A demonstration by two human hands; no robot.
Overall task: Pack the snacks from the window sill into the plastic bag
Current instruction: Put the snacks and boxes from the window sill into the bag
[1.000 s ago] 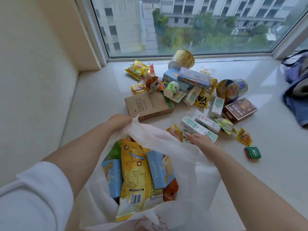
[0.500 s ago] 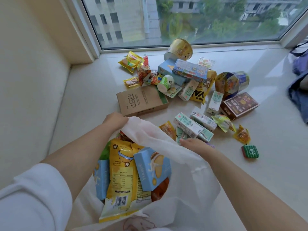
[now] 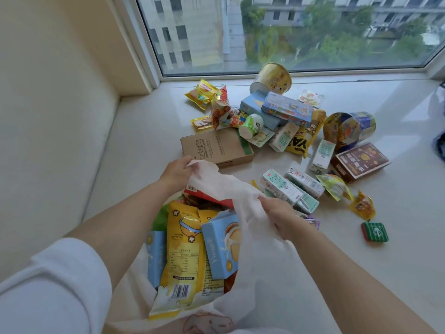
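A white plastic bag (image 3: 265, 273) lies open on the sill in front of me. My left hand (image 3: 175, 173) grips its far rim. My right hand (image 3: 280, 216) pinches the rim's right side. Inside stand a yellow snack pouch (image 3: 186, 256), a light blue box (image 3: 220, 247) and a red packet (image 3: 209, 197). Beyond the bag a pile of snacks covers the sill: a brown cardboard box (image 3: 215, 148), small milk cartons (image 3: 280, 186), a yellow noodle cup (image 3: 272, 78), a blue noodle cup (image 3: 349, 128) and a dark brown box (image 3: 360, 161).
A small green packet (image 3: 374, 231) and an orange wrapped snack (image 3: 363, 206) lie at the right. The window (image 3: 289, 32) bounds the sill at the back and a cream wall (image 3: 48, 116) stands at the left. A dark bag (image 3: 439, 141) sits at the right edge.
Both hands have kept hold of the bag rim. The right hand has moved toward the left one, narrowing the opening. A red packet now shows inside.
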